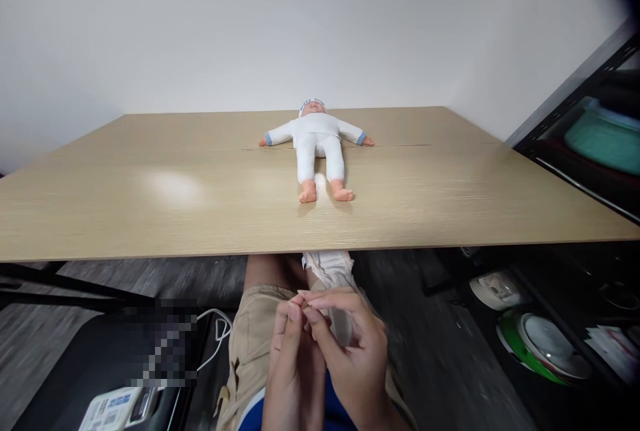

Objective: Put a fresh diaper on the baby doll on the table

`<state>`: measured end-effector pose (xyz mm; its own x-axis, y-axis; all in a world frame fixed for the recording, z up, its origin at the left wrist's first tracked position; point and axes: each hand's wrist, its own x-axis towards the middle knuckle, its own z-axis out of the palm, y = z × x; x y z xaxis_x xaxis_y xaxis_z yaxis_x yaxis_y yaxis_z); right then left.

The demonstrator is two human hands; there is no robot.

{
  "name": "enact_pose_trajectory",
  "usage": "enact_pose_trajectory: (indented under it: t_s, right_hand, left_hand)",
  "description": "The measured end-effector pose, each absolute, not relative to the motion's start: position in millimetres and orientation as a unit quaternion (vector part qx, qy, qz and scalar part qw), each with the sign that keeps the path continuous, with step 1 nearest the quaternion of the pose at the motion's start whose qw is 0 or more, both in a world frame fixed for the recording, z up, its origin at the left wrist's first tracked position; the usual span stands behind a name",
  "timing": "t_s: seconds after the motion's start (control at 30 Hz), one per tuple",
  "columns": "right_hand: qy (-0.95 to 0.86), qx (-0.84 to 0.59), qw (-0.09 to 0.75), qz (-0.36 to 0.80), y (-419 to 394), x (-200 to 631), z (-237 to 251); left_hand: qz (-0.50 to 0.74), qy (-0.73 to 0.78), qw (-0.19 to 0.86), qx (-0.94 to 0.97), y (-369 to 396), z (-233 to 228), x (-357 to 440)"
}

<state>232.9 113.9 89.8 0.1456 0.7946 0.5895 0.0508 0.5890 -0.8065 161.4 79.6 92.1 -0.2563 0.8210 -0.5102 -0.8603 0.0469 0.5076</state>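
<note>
The person's left hand (290,345) and right hand (358,344) meet low in the head view, above a lap in beige cloth shorts (264,314), well short of the table's near edge. Thumbs and fingertips of both are pinched narrow, almost tip to tip; I cannot tell whether anything small is between them. The white, crinkled, diaper-like piece (330,267) lies over the knees straight beyond the fingertips, nearer the right hand, its long axis seemingly pointing away from the body; its far end reaches up to the near edge of the table, and its near part is hidden behind the right fingers. On the pale wood-grained rectangular table (150,221), a baby doll in a white suit with blue cuffs (319,125) lies face up, lengthwise to the person, feet toward the middle of the near edge, head close to the far edge, arms spread toward the side edges. A plain white wall (250,31) stands behind; below the left corner is a black flat-topped case (80,351), and past the right edge a black metal rack (580,94) with a turquoise plastic container (606,136).
</note>
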Motion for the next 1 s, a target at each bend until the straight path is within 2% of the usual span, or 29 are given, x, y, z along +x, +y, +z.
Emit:
enact_pose_trajectory:
  t_s: [0.17, 0.33, 0.8, 1.0]
  right_hand:
    - [-0.653, -0.326, 0.66, 0.18, 118, 242, 96]
    - [-0.681, -0.327, 0.642, 0.131, 119, 247, 98]
    - [-0.697, -0.339, 0.624, 0.096, 120, 248, 97]
    - [-0.684, -0.36, 0.629, 0.086, 120, 244, 89]
  left_hand:
    - [0.678, 0.388, 0.623, -0.018, 76, 95, 159]
    - [0.662, 0.407, 0.629, -0.018, 74, 98, 160]
    - [0.684, 0.414, 0.6, 0.034, 75, 98, 164]
    - [0.664, 0.416, 0.621, -0.01, 78, 88, 166]
